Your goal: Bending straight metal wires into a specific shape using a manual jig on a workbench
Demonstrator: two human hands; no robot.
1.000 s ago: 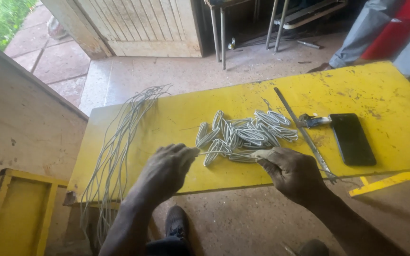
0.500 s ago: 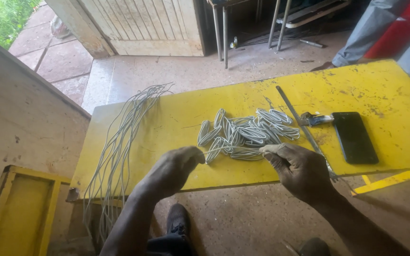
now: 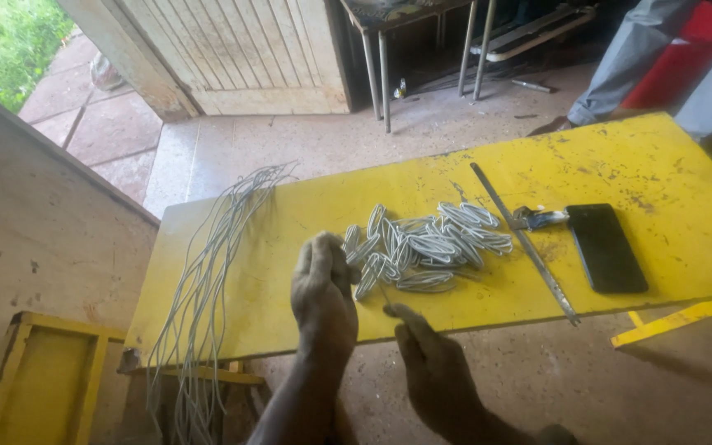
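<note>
Two hands point(image 3: 323, 297) point(image 3: 432, 363) pinching thin grey wire point(image 3: 382, 295), looped coils point(image 3: 426, 243), scuffed yellow table point(image 3: 290, 214)

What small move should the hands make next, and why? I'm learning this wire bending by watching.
Probably fold the wire over once more. The left hand and right hand pinch a short grey piece between them at the table edge, not yet looped like the bent coils in the pile just beyond.

wire coils point(image 3: 426, 247) on table point(image 3: 290, 214), phone point(image 3: 606, 247) right
</note>
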